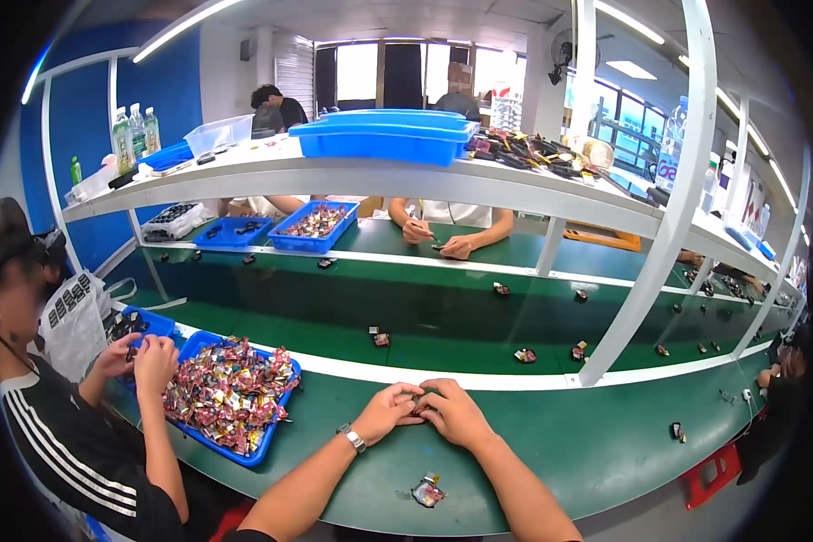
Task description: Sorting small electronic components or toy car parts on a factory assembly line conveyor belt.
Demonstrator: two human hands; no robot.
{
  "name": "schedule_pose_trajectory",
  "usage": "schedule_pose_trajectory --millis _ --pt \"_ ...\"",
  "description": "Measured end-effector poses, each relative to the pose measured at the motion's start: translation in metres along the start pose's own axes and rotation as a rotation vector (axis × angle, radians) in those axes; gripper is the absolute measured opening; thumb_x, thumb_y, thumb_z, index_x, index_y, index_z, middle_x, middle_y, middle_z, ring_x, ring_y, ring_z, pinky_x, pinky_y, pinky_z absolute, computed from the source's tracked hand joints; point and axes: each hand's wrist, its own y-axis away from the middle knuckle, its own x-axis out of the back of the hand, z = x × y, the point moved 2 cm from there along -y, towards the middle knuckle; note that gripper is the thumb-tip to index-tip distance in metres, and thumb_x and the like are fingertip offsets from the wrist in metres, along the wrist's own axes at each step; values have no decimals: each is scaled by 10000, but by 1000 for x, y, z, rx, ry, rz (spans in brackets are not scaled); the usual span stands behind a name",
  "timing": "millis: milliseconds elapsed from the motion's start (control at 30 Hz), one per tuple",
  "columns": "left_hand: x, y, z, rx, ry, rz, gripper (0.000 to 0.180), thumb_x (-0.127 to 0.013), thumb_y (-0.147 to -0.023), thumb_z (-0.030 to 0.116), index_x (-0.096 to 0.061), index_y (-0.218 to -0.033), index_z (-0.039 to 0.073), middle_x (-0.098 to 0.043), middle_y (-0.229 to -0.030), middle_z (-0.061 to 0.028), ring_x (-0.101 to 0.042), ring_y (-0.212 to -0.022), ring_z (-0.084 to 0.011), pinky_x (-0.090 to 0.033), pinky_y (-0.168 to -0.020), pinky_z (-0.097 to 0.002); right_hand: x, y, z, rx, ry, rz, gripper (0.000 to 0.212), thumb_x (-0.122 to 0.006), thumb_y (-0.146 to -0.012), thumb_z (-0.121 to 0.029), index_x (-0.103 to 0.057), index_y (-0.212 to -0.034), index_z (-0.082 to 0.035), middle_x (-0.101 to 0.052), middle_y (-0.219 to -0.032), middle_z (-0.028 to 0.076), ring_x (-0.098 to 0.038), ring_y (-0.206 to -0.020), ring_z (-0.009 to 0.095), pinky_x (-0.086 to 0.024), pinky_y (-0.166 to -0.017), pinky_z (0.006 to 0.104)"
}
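Observation:
My left hand (387, 417), with a wristwatch (351, 438) on its wrist, meets my right hand (453, 413) over the green worktop, close to the white rail. Both hands have their fingers curled together round a small reddish electronic part (418, 408), mostly hidden by the fingers. Nearer to me, between my forearms, a similar small electronic part (429, 490) in red, black, white and yellow lies on the worktop. Left of my left hand stands a blue tray (260, 452) heaped with many such parts.
Beyond the white rail (334, 368), a green conveyor belt (443, 330) carries scattered parts. A slanting white post (646, 271) rises at right. Overhead, a shelf (244, 181) holds blue bins (379, 144). At left, a co-worker (72, 443) handles a dark part; another's hands (438, 242) work opposite.

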Motion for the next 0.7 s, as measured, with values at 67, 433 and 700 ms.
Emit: schedule_pose_trajectory --millis 67,433,700 --pt "1 0 1 2 -11 3 296 -469 -971 12 -474 -1267 25 -615 -1164 -142 -614 -1096 -225 -532 -971 -405 -1 0 1 8 6 29 123 -711 -779 -97 -660 -889 -78 -591 -1173 85 -551 -1094 306 -474 -927 401" --pt "3 1 1 -16 15 -111 349 -495 -944 -29 -447 -1287 14 -580 -1230 -140 -584 -1149 -229 -505 -1009 -404 -2 3 -5 -138 -61 101 91 -695 -792 -123 -698 -864 -69 -621 -1146 73 -548 -1123 276 -480 -933 377" --pt "-1 1 2 14 -6 -69 297 -464 -974 0 -470 -1270 20 -599 -1190 -126 -594 -1128 -214 -519 -990 -388 3 7 -4 -75 -130 53 108 -704 -794 -125 -703 -886 -68 -612 -1161 83 -538 -1139 277 -468 -948 377"
